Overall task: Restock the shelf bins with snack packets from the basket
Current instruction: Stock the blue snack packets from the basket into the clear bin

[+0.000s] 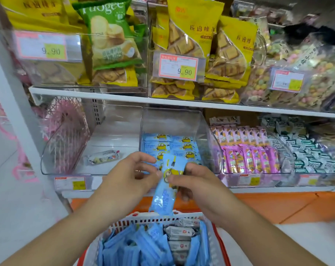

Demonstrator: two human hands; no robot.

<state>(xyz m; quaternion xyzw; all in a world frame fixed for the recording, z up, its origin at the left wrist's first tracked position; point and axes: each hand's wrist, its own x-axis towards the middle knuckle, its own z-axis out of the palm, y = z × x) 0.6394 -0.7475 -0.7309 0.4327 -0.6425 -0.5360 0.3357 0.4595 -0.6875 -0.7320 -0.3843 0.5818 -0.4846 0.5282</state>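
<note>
Both hands hold a stack of long light-blue snack packets (165,191) with a yellow cartoon figure, upright above the basket. My left hand (132,173) pinches the stack's upper part from the left. My right hand (193,181) grips it from the right, thumb across the front. Behind the hands, a clear shelf bin (207,131) holds a layer of the same blue packets (170,144). Below, a white basket (153,216) with red trim is filled with several blue packets (132,246) and some grey-white wrapped ones (179,237).
A clear bin (67,166) on the left holds one small wrapped snack (103,157). Right of the blue bin stand pink packets (247,154) and white-green packets (306,150). The upper shelf carries yellow and green biscuit bags (193,45). An orange base (277,204) runs under the shelf.
</note>
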